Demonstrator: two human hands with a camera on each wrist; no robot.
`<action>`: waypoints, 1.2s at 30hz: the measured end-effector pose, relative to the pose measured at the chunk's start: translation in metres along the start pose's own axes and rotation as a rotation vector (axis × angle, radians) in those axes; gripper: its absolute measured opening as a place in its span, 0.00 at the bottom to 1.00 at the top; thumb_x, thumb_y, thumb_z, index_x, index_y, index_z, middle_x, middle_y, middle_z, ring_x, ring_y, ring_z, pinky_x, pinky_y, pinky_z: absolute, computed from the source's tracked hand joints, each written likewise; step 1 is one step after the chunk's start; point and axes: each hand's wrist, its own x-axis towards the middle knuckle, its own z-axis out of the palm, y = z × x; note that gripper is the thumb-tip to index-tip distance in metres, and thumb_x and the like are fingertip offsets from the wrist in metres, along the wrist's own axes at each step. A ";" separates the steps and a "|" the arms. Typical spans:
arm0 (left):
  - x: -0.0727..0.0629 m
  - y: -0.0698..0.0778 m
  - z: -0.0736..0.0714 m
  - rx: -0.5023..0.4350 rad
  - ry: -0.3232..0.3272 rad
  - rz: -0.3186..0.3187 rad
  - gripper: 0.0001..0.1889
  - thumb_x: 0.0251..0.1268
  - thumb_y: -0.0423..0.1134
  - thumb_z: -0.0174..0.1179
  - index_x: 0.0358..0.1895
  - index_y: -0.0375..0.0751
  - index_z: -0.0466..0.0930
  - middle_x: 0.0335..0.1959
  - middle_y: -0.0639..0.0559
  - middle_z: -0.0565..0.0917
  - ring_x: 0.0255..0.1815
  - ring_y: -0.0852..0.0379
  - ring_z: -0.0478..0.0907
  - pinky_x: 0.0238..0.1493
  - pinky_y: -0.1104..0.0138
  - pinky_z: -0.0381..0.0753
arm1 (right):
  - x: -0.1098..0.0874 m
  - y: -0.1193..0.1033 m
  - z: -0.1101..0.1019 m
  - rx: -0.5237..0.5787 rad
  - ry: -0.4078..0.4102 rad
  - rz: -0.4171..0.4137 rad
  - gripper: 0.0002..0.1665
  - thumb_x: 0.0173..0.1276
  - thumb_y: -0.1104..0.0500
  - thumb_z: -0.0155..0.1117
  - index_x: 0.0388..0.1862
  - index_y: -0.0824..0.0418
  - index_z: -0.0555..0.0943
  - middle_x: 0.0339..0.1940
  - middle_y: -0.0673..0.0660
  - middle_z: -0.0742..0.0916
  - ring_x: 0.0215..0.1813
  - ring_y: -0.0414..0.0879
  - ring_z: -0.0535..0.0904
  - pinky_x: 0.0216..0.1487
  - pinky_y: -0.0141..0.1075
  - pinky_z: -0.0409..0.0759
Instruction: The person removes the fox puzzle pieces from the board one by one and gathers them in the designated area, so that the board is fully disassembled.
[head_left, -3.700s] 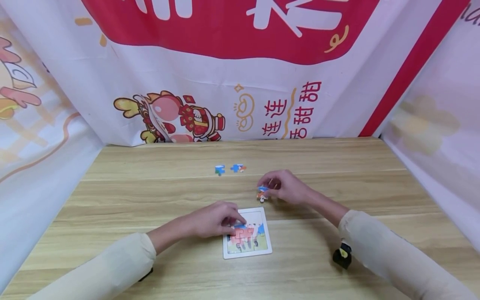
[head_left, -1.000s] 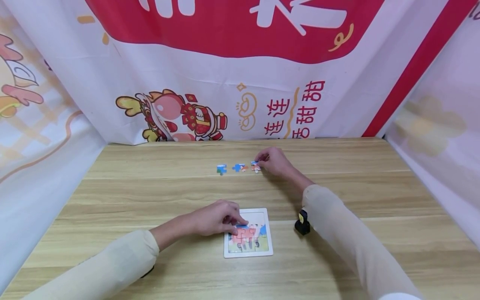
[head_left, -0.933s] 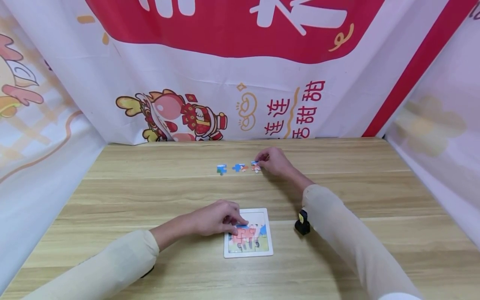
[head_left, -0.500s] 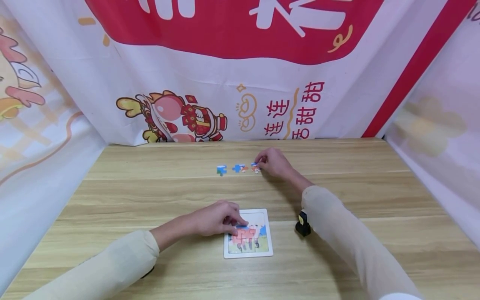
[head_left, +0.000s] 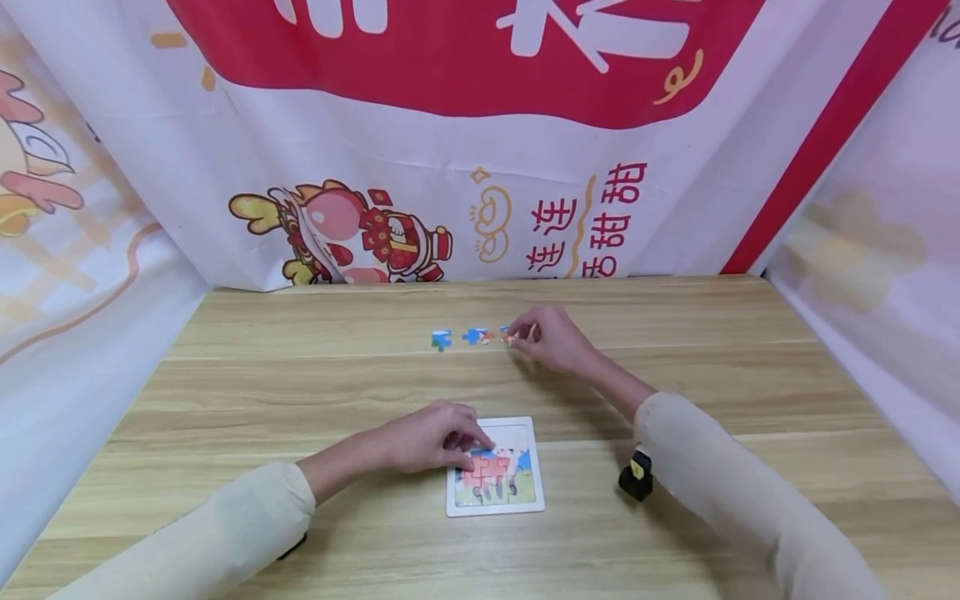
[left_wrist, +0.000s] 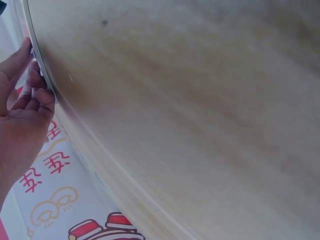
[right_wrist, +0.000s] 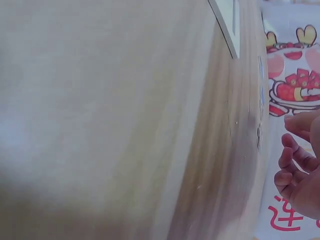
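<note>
My left hand [head_left: 438, 437] rests on the upper left of a square white-framed puzzle tray [head_left: 532, 467]. Its forefinger and thumb touch the pink animal picture, and in the left wrist view its fingers [left_wrist: 44, 96] lie right at the tray's rim. Beyond the tray, a row of loose jigsaw pieces lies on the table: a blue-green one [head_left: 440, 338], a blue and orange one [head_left: 476, 336] and a third one [head_left: 505, 335] partly covered by my right hand [head_left: 555, 337]. The right wrist view shows the right hand's fingers [right_wrist: 287, 159] loosely bent, with nothing between them.
A wooden table [head_left: 315, 383] carries everything. White printed cloth [head_left: 420, 150] hangs behind its far edge, and more cloth stands at both sides. A black wrist device [head_left: 636, 475] hangs below the right sleeve.
The right hand carried a jigsaw piece to the far row and set it at the row's right end. Since then it has drawn back slightly toward me. The left hand stays put.
</note>
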 end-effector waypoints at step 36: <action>-0.004 0.004 0.002 0.006 0.104 -0.058 0.11 0.62 0.34 0.74 0.47 0.37 0.89 0.29 0.58 0.78 0.30 0.65 0.72 0.33 0.73 0.75 | -0.103 -0.027 0.017 0.097 -0.325 -0.175 0.11 0.68 0.63 0.74 0.49 0.57 0.90 0.37 0.48 0.84 0.36 0.45 0.76 0.37 0.32 0.76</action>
